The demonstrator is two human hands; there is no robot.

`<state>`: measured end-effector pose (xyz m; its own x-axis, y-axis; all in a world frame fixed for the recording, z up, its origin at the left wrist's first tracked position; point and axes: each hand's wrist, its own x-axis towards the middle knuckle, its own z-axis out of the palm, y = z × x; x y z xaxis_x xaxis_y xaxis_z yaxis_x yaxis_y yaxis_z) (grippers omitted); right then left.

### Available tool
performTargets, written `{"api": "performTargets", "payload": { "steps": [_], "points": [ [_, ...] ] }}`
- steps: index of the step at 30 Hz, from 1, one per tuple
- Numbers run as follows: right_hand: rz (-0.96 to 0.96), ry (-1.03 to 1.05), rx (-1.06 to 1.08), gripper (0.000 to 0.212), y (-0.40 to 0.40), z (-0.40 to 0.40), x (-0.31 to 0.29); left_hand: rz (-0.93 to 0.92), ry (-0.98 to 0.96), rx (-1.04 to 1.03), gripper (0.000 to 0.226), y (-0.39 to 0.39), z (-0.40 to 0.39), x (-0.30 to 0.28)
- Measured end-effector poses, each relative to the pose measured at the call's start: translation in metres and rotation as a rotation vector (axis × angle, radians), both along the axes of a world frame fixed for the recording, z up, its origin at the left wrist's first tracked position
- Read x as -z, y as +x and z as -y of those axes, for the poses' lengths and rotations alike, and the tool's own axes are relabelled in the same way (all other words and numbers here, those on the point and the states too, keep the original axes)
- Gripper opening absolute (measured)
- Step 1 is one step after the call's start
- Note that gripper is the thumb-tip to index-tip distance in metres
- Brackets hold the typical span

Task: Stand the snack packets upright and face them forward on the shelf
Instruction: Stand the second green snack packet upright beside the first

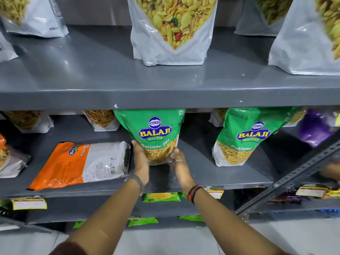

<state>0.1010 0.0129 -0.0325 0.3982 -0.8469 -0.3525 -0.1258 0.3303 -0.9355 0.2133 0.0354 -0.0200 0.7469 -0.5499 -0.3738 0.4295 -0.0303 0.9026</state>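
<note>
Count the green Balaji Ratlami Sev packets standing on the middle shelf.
2. One green packet sits centre, held between the left hand and right hand; the other green packet stands to its right. More may hide behind.

Glossy plastic green packet (154, 133); smooth, slightly shiny grey metal shelf (211, 168).

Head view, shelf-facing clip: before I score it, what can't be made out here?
- Top of the held green packet: hidden behind the upper shelf edge.
- Its base and whether it touches the shelf: covered by the left hand and right hand.
- Orange packet lying flat: barcode-side print too small to read.
- Purple packet, far right: blurred, label unreadable.
- Bags on the upper shelf: tops cut off by the frame.
</note>
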Motion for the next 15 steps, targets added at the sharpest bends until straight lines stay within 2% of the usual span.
{"api": "performTargets", "payload": {
  "steps": [3, 5, 8, 11, 15],
  "points": [
    [0.035, 0.001, -0.035, 0.044, -0.004, -0.003, 0.003, -0.043, 0.009, 0.181, 0.064, 0.02, -0.004, 0.004],
    [0.061, -0.013, 0.001, 0.033, -0.007, -0.001, 0.005, -0.064, 0.028, 0.189, 0.062, 0.023, -0.009, 0.005],
    [-0.018, 0.013, 0.055, 0.016, -0.008, -0.004, 0.009, -0.125, 0.098, 0.148, 0.051, 0.02, -0.029, 0.014],
    [-0.108, -0.024, -0.098, 0.024, 0.006, -0.018, 0.01, -0.312, 0.096, 0.142, 0.04, 0.017, -0.057, 0.025],
    [-0.131, -0.324, -0.254, 0.036, 0.051, -0.037, -0.009, -0.435, 0.091, 0.109, 0.019, 0.027, -0.093, 0.024]
  ]
}}
